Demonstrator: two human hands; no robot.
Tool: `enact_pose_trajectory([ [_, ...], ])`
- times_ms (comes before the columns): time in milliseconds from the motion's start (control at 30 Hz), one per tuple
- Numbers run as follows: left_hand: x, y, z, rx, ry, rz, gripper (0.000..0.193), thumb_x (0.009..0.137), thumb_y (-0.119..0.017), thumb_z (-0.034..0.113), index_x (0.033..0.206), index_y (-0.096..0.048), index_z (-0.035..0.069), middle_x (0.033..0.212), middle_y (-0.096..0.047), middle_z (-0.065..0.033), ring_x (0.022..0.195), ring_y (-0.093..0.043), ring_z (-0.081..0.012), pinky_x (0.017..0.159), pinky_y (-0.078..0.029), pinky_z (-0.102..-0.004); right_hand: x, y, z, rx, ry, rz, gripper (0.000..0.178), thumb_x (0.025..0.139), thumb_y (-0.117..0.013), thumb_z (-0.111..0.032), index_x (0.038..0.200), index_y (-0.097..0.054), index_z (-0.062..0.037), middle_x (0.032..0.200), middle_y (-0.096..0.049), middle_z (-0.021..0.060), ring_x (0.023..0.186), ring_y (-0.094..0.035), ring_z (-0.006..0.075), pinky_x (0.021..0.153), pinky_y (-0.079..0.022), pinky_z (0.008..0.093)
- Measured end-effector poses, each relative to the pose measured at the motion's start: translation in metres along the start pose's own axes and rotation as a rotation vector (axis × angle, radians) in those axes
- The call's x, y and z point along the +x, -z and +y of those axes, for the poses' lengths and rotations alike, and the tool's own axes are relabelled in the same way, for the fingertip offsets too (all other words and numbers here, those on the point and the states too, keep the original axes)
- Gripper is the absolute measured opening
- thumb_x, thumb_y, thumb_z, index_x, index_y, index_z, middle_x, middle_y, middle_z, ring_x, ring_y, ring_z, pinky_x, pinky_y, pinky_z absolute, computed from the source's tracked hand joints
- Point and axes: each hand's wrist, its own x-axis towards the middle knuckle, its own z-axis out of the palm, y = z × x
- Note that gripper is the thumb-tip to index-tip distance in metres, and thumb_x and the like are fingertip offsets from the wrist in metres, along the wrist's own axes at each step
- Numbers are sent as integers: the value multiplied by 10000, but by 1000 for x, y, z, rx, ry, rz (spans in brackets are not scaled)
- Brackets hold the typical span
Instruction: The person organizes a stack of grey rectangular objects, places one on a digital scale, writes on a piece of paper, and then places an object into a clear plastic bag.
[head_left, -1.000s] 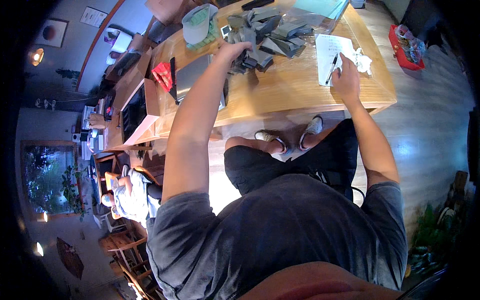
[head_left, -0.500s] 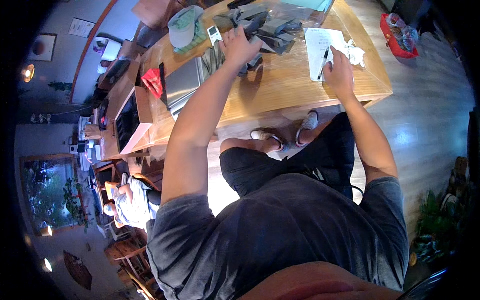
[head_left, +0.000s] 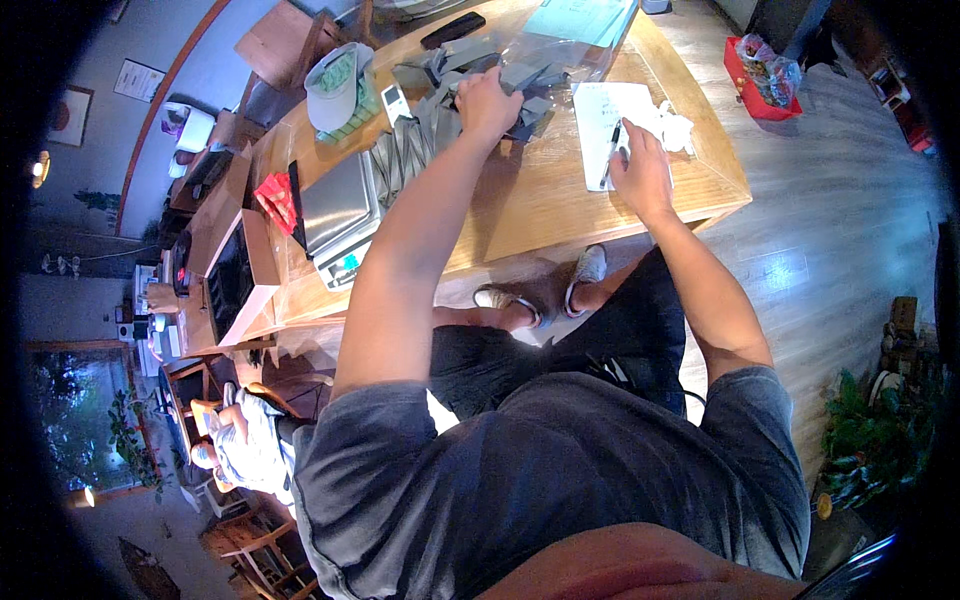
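Note:
My left hand (head_left: pixel 487 108) rests on a pile of flat grey strips (head_left: pixel 530 75) at the far side of the wooden table, its fingers spread. More grey strips (head_left: pixel 402 158) lie bunched beside a scale with a shiny metal plate (head_left: pixel 343 205). Over a white sheet of paper with handwriting (head_left: pixel 594 108) is my right hand (head_left: pixel 645 178), fingers apart. Its thumb and fingertips are by a black pen (head_left: pixel 609 158) lying on the sheet; whether they touch it is hard to tell. Crumpled white tissue (head_left: pixel 677 130) sits right of the paper.
A grey cap (head_left: pixel 335 95), a white handheld device (head_left: pixel 395 103) and a dark phone-like object (head_left: pixel 453 30) are on the table (head_left: pixel 540 215). Red cloth or packaging (head_left: pixel 277 203) lies left of the scale. A red box (head_left: pixel 762 85) stands on the floor. Someone sits at left (head_left: pixel 250 430).
The whole view has shifted, showing more of the scale's front. My left hand has moved right across the grey strips, away from the white device. My right hand stays by the pen.

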Motion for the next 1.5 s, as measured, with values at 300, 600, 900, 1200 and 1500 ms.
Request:
enact_pose_trajectory([
  [300, -146, 119, 20, -2109, 705, -553, 552, 986, -517, 460, 1246, -533, -26, 1178, -618, -238, 922, -664, -290, 848, -543, -405, -6, -4, 14, 64, 27, 97, 543, 828, -645, -117, 1346, -504, -34, 1217, -581, 200, 1170, -533, 377, 1007, -415, 450],
  [600, -252, 196, 45, -2383, 611, -627, 620, 1054, -255, 486, 1347, -457, -21, 1248, -595, -277, 990, -672, -319, 909, -532, -429, -58, 72, -104, 789, -28, -106, 286, 959, -592, -87, 1225, -610, 17, 1053, -666, 93, 970, -615, 146, 860, -485, 268],
  [900, -289, 189, 42, -2221, 348, -675, 588, 1023, -416, 464, 1380, -465, -1, 1297, -555, -290, 1053, -642, -320, 952, -488, -449, -64, 131, -175, 1212, -246, -293, 269, 992, -586, -144, 1204, -612, 19, 859, -650, 16, 764, -593, 66, 724, -492, 209],
  [1200, -291, 202, 42, -1896, 322, -362, 566, 918, -667, 270, 1375, -456, 11, 1185, -629, -147, 1041, -640, -260, 918, -502, -368, -47, 139, -151, 1279, -124, -410, 92, 909, -635, -14, 994, -670, -2, 907, -683, 56, 811, -633, 114, 742, -511, 249],
  [1500, -278, 200, 35, -1482, 258, -267, 608, 833, -693, -8, 1390, -451, 15, 1335, -500, -103, 1268, -441, -167, 1062, -348, -307, -57, 118, -122, 1076, -12, -383, 254, 816, -565, 162, 1003, -657, 17, 1134, -660, 117, 1054, -625, 186, 932, -489, 298],
])
